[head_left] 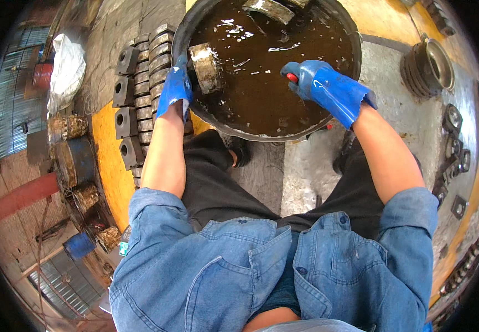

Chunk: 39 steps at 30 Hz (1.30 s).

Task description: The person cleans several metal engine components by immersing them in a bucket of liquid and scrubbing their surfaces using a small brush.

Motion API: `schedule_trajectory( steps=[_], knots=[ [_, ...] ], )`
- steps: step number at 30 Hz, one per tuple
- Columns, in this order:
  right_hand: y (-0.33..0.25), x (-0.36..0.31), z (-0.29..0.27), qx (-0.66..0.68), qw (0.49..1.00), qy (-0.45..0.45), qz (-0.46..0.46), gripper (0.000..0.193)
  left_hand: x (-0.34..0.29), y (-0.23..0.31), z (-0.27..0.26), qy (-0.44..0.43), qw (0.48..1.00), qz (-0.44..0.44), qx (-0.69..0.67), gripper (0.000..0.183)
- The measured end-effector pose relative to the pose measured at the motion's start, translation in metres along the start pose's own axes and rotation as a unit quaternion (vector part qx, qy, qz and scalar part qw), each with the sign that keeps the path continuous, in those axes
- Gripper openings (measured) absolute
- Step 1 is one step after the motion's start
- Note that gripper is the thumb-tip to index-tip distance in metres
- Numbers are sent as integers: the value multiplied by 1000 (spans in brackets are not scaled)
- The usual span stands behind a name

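Note:
A wide dark tub (pixel 261 137) of brown liquid stands in front of me. My left hand (pixel 176 83), in a blue rubber glove, is at its left rim, right beside a rusty metal block (pixel 205 67). Most of its fingers are hidden, so whether it grips the rim or the block is unclear. My right hand (pixel 307 77), gloved alike, is closed over the liquid around a red-handled tool (pixel 291 77); only the red end shows. Another metal piece (pixel 270 10) sticks out of the liquid at the tub's far side.
Stacked metal rings (pixel 161 55) and square blocks with holes (pixel 124 91) line up left of the tub. Round metal rings (pixel 427 69) stand at right, with small metal parts (pixel 452 119) nearer me. A white bag (pixel 66 69) lies far left.

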State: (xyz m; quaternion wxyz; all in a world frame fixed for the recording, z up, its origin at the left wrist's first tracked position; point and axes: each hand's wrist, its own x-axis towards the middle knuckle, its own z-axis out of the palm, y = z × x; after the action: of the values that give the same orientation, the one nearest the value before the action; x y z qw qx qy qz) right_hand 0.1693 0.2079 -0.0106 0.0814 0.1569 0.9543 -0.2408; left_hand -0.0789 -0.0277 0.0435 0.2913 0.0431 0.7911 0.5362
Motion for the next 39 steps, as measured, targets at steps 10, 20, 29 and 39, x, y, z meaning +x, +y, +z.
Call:
schedule_trajectory(
  steps=[10, 20, 29, 39],
  knots=[
    [-1, 11, 9, -6, 999, 12, -44, 38, 17, -32, 16, -122, 991, -56, 4, 60],
    [-3, 3, 3, 21, 996, 48, -71, 34, 105, -113, -15, -245, 932, -161, -214, 51],
    [-4, 4, -6, 117, 993, 29, 18, 34, -42, -34, 84, 33, 917, 323, 231, 66],
    [-12, -19, -64, 14, 997, 62, 44, 48, -55, -88, 179, -124, 666, 339, 653, 66]
  ],
)
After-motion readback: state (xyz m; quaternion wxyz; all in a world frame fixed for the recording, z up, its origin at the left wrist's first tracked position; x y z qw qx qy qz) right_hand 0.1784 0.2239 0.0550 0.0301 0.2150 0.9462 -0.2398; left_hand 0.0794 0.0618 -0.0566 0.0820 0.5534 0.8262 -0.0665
